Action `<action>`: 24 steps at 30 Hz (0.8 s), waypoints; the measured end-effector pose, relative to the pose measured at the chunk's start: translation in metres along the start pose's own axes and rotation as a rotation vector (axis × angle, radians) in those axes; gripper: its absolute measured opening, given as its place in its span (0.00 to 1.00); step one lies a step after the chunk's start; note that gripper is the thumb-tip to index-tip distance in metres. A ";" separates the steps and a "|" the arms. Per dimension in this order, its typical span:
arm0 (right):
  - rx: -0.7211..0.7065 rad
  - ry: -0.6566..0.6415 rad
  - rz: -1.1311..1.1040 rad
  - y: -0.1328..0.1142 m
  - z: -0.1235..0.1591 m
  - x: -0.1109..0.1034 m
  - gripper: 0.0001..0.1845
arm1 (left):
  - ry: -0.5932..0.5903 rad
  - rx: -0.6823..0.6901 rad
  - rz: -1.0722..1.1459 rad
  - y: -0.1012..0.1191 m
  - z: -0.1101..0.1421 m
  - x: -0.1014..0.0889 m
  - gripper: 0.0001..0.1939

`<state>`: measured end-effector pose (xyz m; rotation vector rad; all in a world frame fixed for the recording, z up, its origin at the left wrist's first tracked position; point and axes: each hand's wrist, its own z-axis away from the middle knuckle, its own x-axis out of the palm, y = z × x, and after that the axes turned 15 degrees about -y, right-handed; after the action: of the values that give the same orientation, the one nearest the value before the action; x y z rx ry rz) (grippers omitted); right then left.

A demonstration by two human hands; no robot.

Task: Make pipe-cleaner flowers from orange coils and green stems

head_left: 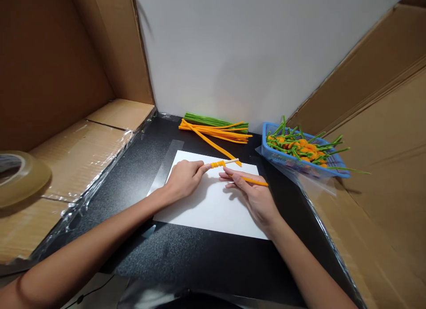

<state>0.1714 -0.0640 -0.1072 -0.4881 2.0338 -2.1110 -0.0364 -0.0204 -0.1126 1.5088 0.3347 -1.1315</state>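
Observation:
My left hand is closed over a thin wooden stick, pinching it where an orange pipe cleaner is coiled round it. The loose tail of that orange pipe cleaner runs through the curled fingers of my right hand, which grips it. Both hands rest over a white sheet of paper on the black table.
A bundle of orange pipe cleaners and green pipe cleaners lies at the back. A blue basket with several green-and-orange twisted pieces stands at the right. A tape roll sits at the left. Cardboard walls enclose both sides.

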 end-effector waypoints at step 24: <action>0.052 0.040 0.239 -0.008 -0.001 -0.008 0.19 | -0.015 0.013 -0.355 -0.009 -0.002 -0.018 0.26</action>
<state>0.1796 -0.0600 -0.1007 -0.1854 1.9423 -2.0387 -0.0509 -0.0093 -0.1037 1.4868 0.6033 -1.4234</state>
